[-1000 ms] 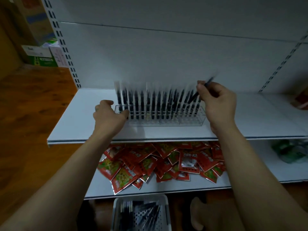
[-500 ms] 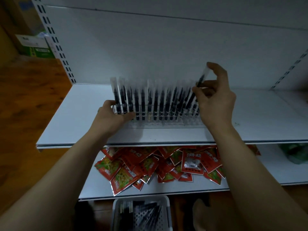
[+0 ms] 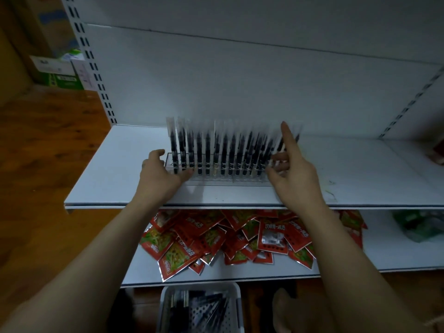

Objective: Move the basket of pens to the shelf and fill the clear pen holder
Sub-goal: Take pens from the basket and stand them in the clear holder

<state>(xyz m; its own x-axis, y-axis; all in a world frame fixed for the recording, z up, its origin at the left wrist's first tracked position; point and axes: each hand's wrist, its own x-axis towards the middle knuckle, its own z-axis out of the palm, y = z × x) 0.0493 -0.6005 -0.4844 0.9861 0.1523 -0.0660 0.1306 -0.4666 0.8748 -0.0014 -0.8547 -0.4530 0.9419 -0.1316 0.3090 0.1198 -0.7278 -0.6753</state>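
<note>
White metal shelf (image 3: 115,183), glossy red foil packets (image 3: 189,239) below, white perforated basket (image 3: 237,306) on the floor, long clear plastic pen holder (image 3: 228,181) on the shelf, left hand (image 3: 159,181) gripping its end, right hand (image 3: 293,179) forefinger raised, grasp unclear, black pens (image 3: 199,152) upright inside

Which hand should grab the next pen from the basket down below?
The right hand, probably. Its grip looks free, index finger straight beside the pens, while the left hand holds the clear pen holder steady. The basket sits below both.
</note>
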